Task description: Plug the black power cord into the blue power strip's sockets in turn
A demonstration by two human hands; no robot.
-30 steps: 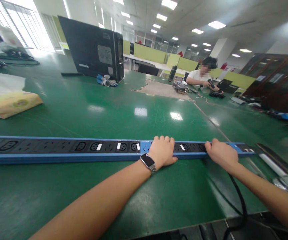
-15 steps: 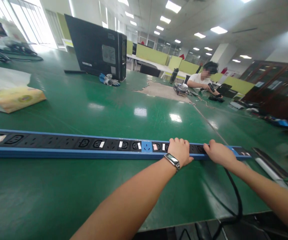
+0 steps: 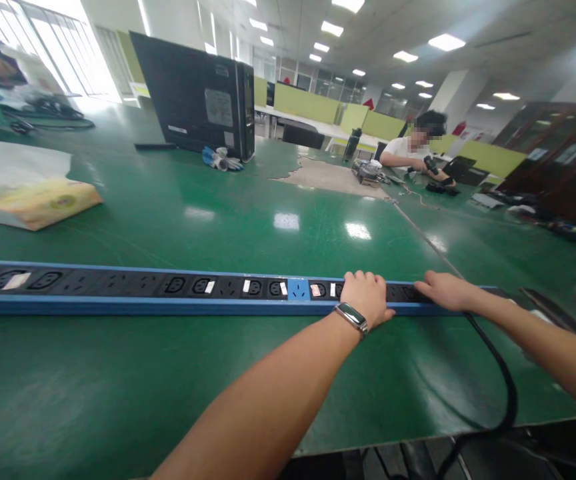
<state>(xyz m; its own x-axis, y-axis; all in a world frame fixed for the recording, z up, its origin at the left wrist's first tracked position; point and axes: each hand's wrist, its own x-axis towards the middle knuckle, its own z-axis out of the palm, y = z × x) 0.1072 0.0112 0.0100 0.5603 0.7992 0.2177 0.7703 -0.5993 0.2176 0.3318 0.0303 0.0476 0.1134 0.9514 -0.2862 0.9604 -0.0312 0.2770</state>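
Across the worktop point(image 3: 118, 373), set back from its near edge: one long power strip point(image 3: 228, 309), blue and black, flat, left end out of view. Left hand point(image 3: 365, 295), mine, watch point(image 3: 352, 315) at wrist: grip wrapped over the strip, right of its blue socket point(image 3: 299, 290), thumb at the near side. Right hand point(image 3: 445, 291), mine: grip curled near the strip's right end; whether it clasps strip or cable point(image 3: 511, 387) I cannot tell. Cable: black, running over the near edge. Done, as I judge: strip laid out. Left: my hold unreleased, no plug in any socket I see.
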